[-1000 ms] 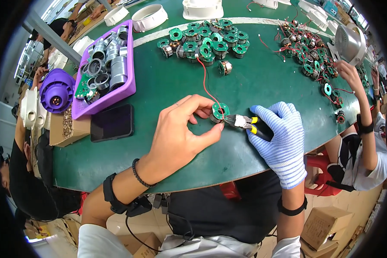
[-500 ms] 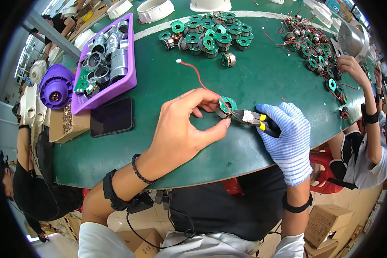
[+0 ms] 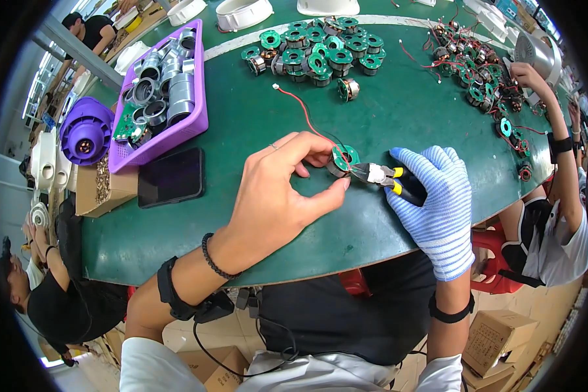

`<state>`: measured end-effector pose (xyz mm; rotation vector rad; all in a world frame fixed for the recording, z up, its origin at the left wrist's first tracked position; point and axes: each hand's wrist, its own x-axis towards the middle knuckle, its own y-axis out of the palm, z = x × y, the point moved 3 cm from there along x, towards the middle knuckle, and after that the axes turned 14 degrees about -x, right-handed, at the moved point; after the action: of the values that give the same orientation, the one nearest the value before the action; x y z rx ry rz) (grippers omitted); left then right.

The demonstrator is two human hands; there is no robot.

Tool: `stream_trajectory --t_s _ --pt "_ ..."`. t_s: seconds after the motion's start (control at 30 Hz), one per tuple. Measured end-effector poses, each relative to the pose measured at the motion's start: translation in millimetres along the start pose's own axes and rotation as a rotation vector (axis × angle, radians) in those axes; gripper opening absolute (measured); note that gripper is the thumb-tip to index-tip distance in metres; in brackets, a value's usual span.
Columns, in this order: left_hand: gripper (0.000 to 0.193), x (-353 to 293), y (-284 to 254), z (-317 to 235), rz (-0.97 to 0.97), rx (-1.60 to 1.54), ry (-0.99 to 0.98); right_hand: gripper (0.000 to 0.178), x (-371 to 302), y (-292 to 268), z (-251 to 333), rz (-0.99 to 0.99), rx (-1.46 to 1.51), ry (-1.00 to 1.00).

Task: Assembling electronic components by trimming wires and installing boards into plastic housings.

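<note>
My bare left hand grips a small motor stator topped with a green ring-shaped circuit board, between thumb and fingers just above the table. A red wire and a dark wire rise from the board. The red one ends in a white connector lying up and to the left. In my right hand, which wears a blue-and-white striped glove, are pliers with black and yellow handles. Their jaw tips meet the board's near right edge, by the wire's root. Whether the jaws pinch anything is too small to tell.
Green-topped stators are heaped at the far middle, wired ones at far right near a co-worker's hand. On the left are a purple basket of metal rings, a black phone, a purple housing and a cardboard box.
The pliers have turned slightly and their handles look a little farther apart. The connector end of the red wire has shifted slightly up and right. My left hand stays nearly still.
</note>
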<state>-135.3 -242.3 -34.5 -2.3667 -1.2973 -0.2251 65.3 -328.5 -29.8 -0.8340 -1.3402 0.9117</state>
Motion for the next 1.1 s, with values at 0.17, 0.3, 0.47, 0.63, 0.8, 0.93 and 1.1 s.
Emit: stream_trajectory --t_s 0.17,0.3,0.47,0.63,0.8,0.93,1.1 --pt "0.036 0.1 1.0 -3.3 0.004 0.047 0.033 0.043 -0.2 -1.2 -0.3 0.027 0.003 -0.010" --pt "0.036 0.3 2.4 -2.9 0.002 0.044 0.041 0.039 -2.0 1.4 -2.3 -0.042 0.046 -0.037" --pt "0.033 1.6 0.9 -3.6 -0.006 0.035 0.035 0.035 -4.4 2.3 -2.7 -0.003 0.051 0.037" --pt "0.034 2.7 -2.9 -2.0 -0.002 0.021 0.008 0.036 -5.7 -0.5 -7.3 -0.095 0.080 0.162" --pt "0.034 5.1 -5.8 -9.8 0.140 -0.043 -0.011 0.037 -7.6 -1.1 -13.4 -0.235 0.127 0.302" --pt "0.040 1.9 -10.3 -15.0 0.148 -0.229 -0.095 0.035 -7.8 -6.3 -14.3 -0.259 0.180 0.326" --pt "0.034 17.9 -19.9 -20.8 -0.006 0.034 -0.050 0.034 -7.8 -4.6 -16.1 -0.253 0.179 0.299"
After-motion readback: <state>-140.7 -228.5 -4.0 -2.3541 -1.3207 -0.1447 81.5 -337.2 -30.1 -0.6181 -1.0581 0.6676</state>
